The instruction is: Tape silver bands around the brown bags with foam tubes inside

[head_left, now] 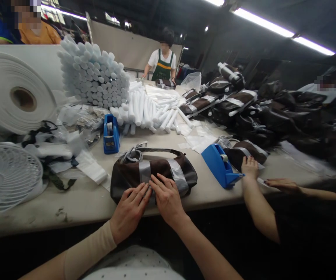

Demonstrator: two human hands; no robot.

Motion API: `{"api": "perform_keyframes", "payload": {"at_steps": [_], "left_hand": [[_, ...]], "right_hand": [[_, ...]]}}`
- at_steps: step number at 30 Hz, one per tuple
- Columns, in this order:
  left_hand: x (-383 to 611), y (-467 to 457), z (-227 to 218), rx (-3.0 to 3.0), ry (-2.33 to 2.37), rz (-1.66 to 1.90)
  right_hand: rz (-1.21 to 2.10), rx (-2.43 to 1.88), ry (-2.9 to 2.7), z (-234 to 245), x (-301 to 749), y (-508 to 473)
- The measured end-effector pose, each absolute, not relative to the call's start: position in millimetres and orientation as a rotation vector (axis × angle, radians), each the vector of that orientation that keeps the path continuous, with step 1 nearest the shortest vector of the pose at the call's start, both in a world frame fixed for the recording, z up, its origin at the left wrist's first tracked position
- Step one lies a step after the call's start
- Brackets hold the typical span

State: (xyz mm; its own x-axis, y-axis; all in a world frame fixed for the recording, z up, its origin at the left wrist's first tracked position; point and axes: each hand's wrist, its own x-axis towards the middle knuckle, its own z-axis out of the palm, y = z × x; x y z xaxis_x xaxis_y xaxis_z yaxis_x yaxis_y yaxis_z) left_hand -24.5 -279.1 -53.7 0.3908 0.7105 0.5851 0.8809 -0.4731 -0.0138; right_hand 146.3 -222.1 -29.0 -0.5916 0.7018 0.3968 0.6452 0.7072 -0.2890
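A dark brown bag (153, 171) wrapped in clear plastic with two bands of tape lies on the table (92, 202) right in front of me. My left hand (128, 212) and my right hand (166, 198) rest side by side on its near edge. The fingers of both are stretched out flat and press on the left tape band (145, 171). Neither hand holds anything.
Two blue tape dispensers (111, 134) (218, 165) stand on the table. A white fan (6, 179) and a large white roll (13, 93) are at the left. Stacked white foam tubes (98, 76) sit behind. A co-worker's hands (251, 168) press another bag at the right, beside a pile of wrapped bags (272, 112).
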Motion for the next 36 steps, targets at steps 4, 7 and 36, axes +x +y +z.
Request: {"api": "perform_keyframes", "payload": {"at_steps": [4, 7, 36], "left_hand": [[-31.3, -269.5, -53.0, -2.351, -1.371, -0.739], [-31.0, -270.5, -52.9, -2.390, -1.383, -0.689], [-30.3, -271.5, -46.6, -2.423, -1.412, -0.782]], "right_hand": [[0.156, -1.141, -2.443, -21.6, 141.3, -220.2], [0.151, -1.106, -2.458, -13.4, 127.5, -212.5], [0.445, -0.830, -2.124, -8.1, 139.4, -212.5]]}}
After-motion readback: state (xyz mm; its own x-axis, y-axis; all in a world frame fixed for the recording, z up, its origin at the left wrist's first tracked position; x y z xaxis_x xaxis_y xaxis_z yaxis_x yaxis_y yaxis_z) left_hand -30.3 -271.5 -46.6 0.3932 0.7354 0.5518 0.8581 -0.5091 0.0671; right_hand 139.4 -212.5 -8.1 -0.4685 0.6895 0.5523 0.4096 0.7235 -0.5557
